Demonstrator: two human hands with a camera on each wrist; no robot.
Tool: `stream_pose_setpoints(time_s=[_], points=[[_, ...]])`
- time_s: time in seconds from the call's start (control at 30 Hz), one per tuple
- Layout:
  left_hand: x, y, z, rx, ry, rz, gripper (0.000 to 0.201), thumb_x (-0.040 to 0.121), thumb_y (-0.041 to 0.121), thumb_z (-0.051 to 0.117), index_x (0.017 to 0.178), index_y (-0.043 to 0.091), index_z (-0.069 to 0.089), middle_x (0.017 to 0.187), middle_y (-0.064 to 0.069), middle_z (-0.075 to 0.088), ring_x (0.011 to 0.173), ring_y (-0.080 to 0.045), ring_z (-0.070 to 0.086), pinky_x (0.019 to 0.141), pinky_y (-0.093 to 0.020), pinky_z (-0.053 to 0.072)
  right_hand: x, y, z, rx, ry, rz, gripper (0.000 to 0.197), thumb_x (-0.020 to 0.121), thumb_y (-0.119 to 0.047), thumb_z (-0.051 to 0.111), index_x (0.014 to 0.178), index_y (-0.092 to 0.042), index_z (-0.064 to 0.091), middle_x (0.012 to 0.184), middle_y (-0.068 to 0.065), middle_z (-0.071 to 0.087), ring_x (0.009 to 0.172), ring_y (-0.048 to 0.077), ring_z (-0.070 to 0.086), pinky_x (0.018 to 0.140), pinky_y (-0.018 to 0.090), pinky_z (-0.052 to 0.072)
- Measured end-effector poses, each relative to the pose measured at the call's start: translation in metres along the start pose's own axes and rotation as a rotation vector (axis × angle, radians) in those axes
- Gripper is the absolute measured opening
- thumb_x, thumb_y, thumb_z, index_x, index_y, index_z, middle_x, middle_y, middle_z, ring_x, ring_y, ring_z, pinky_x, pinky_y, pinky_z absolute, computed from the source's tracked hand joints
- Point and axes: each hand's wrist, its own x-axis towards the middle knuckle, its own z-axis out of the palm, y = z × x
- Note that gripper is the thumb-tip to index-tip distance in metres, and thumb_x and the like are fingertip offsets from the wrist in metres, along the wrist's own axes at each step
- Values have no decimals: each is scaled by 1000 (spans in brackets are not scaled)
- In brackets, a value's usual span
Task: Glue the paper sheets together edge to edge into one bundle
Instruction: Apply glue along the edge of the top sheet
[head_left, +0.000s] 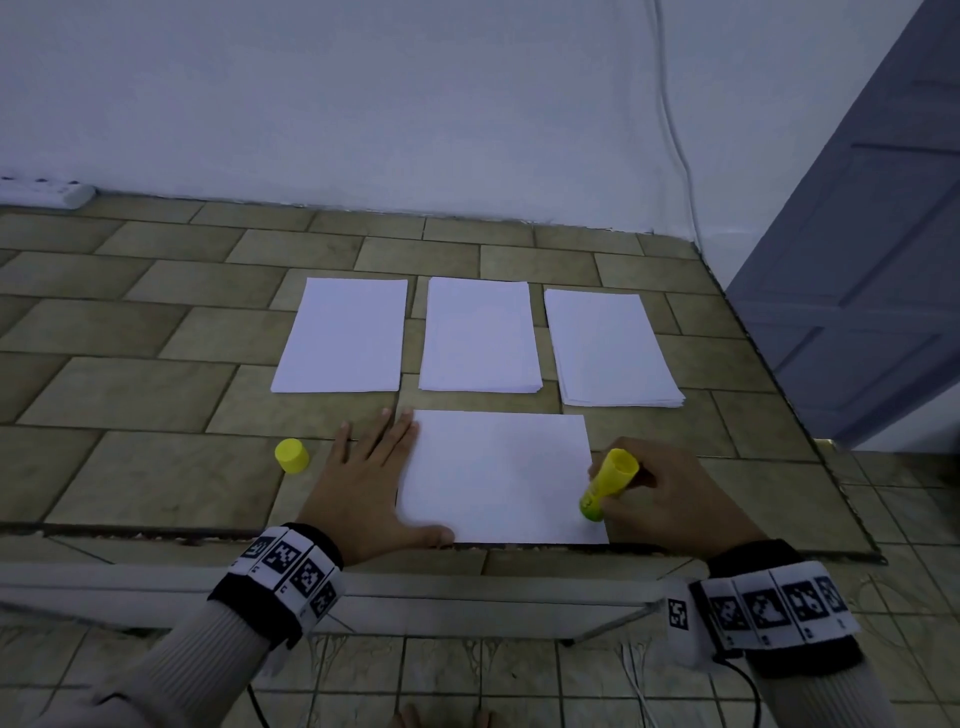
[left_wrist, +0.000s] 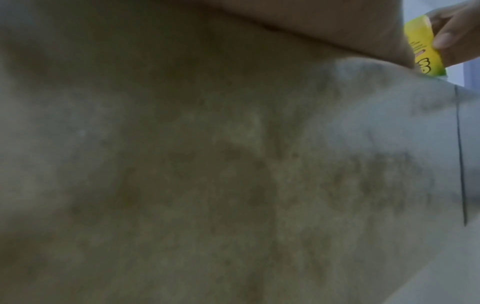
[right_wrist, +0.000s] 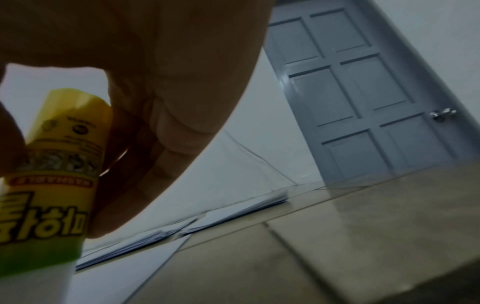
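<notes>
R hand glue stick on sheet; L hand flat.

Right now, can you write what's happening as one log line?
left hand: flat, holding near sheet | right hand: gripping glue stick, tip on sheet's right edge | cap: off, on table

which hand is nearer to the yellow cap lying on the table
Left. The left hand lies flat on the table just right of the yellow cap, pressing the near sheet's left edge. The right hand holds the glue stick across that sheet.
</notes>
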Motion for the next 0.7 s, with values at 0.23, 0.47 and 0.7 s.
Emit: stream_pose_setpoints(time_s=[0.23,0.47,0.7], points=[[1,0,1,22,1,7,137,50,105,3,154,17,-12,160,4,-23,147,-14,-22,118,-52,-11,4,-9,1,92,30,-17,13,68,-24,70,80,-21,66,80,-6,68,74,11,66,68,26,54],[2,0,3,-15,54,17,137,53,105,10,156,16,-3,160,4,-16,148,-15,-16,119,-54,-7,39,-45,59,203,-81,-146,16,79,-12,72,93,-8,66,96,-1,67,84,13,66,73,32,58],[3,-1,10,-38,129,51,136,54,104,12,155,13,17,163,-1,6,150,-19,-2,118,-56,-2,61,-71,102,94,-223,-190,19,80,-19,71,94,-13,59,97,4,64,87,16,62,77,41,55]])
